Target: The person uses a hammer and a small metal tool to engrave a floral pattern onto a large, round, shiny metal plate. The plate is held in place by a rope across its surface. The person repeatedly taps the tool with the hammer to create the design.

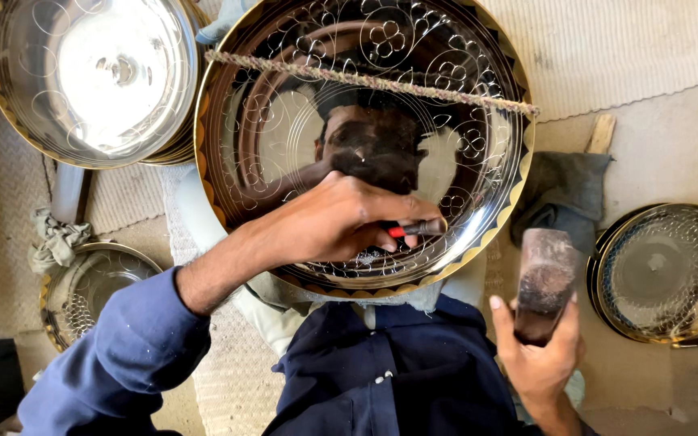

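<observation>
A large shiny engraved metal tray (284,105) with a gold and black scalloped rim rests tilted against my lap. My left hand (341,222) lies on its lower face, shut on a small chisel (418,230) with a red band, whose tip touches the tray near the lower right rim. My right hand (539,347) is off the tray at the lower right, gripping a wooden mallet (544,282) raised upright. A twisted cord (373,81) stretches across the tray's upper part.
A stack of polished trays (90,73) sits at the upper left. A smaller engraved tray (94,287) lies at left, another (664,270) at right. A grey cloth (563,194) and a rag (54,238) lie on the woven mats.
</observation>
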